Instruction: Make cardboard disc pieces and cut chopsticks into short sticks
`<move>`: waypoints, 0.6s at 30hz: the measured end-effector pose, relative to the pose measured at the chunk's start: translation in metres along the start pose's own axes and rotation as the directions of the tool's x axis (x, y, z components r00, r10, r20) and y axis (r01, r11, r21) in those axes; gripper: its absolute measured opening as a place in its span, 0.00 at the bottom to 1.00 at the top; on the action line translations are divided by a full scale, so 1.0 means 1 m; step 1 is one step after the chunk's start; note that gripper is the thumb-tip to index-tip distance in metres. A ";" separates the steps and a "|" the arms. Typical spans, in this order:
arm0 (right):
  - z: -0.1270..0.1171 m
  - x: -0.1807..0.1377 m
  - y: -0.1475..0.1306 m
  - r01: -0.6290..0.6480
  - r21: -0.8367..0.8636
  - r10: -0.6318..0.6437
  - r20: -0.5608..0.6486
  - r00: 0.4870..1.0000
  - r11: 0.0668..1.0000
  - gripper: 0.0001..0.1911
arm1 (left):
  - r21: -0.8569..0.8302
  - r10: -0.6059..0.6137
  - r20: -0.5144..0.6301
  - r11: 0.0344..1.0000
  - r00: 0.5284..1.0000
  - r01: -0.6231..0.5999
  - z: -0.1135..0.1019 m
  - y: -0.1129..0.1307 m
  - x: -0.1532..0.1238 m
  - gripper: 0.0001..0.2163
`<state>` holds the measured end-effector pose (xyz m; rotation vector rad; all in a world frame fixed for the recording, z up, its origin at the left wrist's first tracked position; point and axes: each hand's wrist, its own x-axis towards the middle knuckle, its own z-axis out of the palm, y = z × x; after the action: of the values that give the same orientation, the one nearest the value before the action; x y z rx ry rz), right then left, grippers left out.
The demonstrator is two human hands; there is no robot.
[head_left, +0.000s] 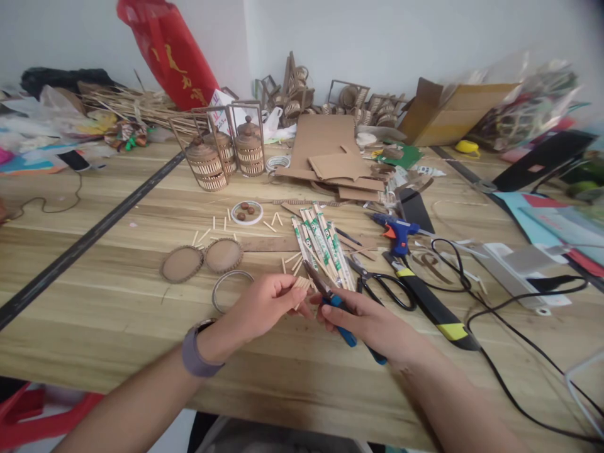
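Observation:
My left hand is closed in a pinch on a small bundle of short wooden sticks just above the wooden table. My right hand grips blue-handled cutting pliers, whose dark jaws point up-left at the sticks' ends. A grey watch band circles my left wrist. Wrapped chopsticks lie fanned out right behind both hands.
Black scissors, a black-and-yellow utility knife, a blue glue gun and black cables lie to the right. Two cardboard discs, a ring and cut stick pieces sit left. Cardboard lantern models and sheets stand behind.

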<state>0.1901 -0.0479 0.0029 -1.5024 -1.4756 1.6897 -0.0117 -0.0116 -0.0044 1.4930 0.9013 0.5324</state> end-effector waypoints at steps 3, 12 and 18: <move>0.000 0.000 0.001 0.005 -0.001 -0.005 0.010 1.000 1.000 0.25 | 0.050 0.008 0.002 0.999 1.000 -0.008 0.001 0.001 0.000 0.18; 0.001 -0.001 -0.002 0.094 -0.068 -0.093 0.024 0.995 0.993 0.22 | 0.028 0.009 0.041 1.000 0.999 -0.010 0.003 0.006 -0.001 0.19; 0.000 -0.002 0.000 0.079 -0.041 -0.077 0.041 0.996 0.996 0.25 | 0.022 0.012 0.065 1.000 0.998 -0.013 0.003 0.007 -0.001 0.19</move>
<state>0.1908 -0.0494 0.0033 -1.4213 -1.5799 1.6610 -0.0085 -0.0144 0.0020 1.5284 0.8504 0.4817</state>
